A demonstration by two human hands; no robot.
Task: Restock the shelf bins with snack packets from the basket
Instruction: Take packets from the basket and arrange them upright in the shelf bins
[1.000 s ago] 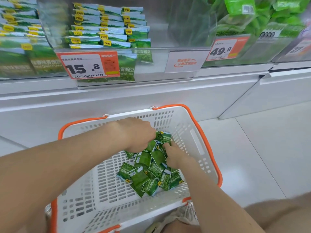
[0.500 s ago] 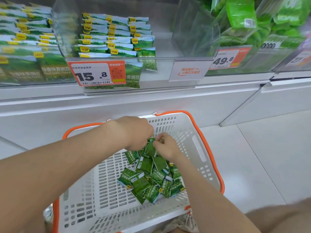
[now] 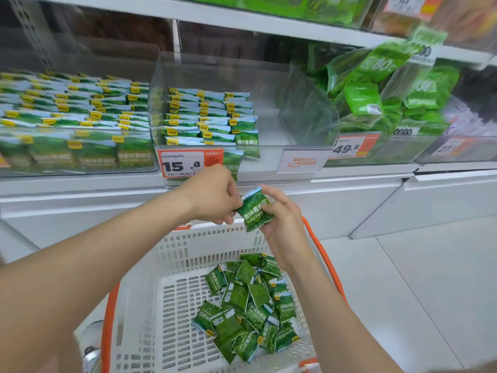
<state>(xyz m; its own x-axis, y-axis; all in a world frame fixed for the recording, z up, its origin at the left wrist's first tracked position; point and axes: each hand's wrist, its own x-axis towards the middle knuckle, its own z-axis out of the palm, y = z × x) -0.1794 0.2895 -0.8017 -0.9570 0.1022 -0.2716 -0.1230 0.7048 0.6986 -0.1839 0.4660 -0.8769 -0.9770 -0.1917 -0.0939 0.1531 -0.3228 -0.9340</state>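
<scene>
Above basket (image 3: 204, 244): snack packet (image 3: 255, 211) pinched between left hand (image 3: 212, 196) fingers and right hand (image 3: 282, 219) fingers.

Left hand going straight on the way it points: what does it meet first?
The left hand points at the packet it pinches, with the right hand just behind; depth beyond is unclear.

bright, even light; shadows faint. straight lines bow at the edges. green bags (image 3: 390, 60) upper right blurred; shelf bins (image 3: 269, 162) show glare.
</scene>
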